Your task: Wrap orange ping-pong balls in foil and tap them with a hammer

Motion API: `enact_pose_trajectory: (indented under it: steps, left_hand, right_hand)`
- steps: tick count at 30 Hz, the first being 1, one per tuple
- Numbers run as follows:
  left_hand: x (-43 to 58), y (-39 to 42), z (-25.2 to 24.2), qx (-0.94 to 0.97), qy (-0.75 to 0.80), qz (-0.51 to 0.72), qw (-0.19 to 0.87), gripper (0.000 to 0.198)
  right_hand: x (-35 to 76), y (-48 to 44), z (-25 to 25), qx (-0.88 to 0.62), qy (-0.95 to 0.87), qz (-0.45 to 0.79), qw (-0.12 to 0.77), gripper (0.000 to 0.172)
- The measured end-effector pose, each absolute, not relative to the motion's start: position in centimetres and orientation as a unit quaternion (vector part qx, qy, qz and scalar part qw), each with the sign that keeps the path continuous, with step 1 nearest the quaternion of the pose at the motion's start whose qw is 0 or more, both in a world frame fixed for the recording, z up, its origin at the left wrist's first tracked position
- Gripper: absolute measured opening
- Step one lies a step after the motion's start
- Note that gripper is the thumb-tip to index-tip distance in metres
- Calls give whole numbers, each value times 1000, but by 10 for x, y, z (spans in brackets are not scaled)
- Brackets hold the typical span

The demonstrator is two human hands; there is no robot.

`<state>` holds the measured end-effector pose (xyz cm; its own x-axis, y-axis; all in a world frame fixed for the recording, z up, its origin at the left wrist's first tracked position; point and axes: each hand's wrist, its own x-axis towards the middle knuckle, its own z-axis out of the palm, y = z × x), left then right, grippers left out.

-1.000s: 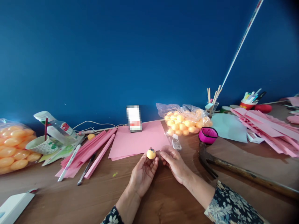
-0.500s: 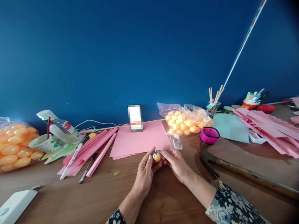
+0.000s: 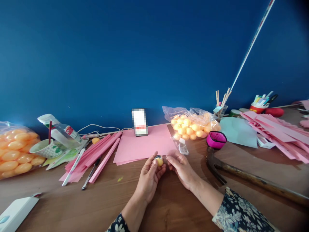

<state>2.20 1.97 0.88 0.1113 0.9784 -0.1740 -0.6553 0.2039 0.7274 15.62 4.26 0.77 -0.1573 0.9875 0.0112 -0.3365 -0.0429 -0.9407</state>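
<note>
My left hand [image 3: 151, 175] is closed around a small shiny ball [image 3: 159, 160], held between thumb and fingers. The ball looks yellowish with a glossy, silvery upper edge. Just to its right, my right hand [image 3: 180, 168] has its thumb and fingers pinched together. Anything between those fingertips is too small to make out. Both hands are over the brown wooden table [image 3: 166, 209], in front of a stack of pink paper sheets [image 3: 149, 146].
Pink paper strips [image 3: 91, 153] and pens lie left. A clear bag of orange-yellow balls [image 3: 190, 125] sits behind my right hand; another bag [image 3: 16, 151] is far left. A wooden cane [image 3: 256, 178] with a magenta band [image 3: 216, 140] lies right. A blurred phone-like object [image 3: 140, 121] stands at the back.
My left hand has shifted slightly left with the ball, widening the gap to the right hand. The ball has turned a little. My right hand stays nearly still.
</note>
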Motion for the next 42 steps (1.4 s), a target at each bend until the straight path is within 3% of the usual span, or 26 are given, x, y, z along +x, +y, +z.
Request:
enact_pose_trajectory:
  steps: [16,42]
  left_hand:
    - [19,25,9,181,305,596,720,31]
    - [22,25,3,259,336,602,677,38]
  right_hand:
    - [156,43,5,-356,-443,623,539,11]
    - [154,40,6,-393,-515,558,518,13]
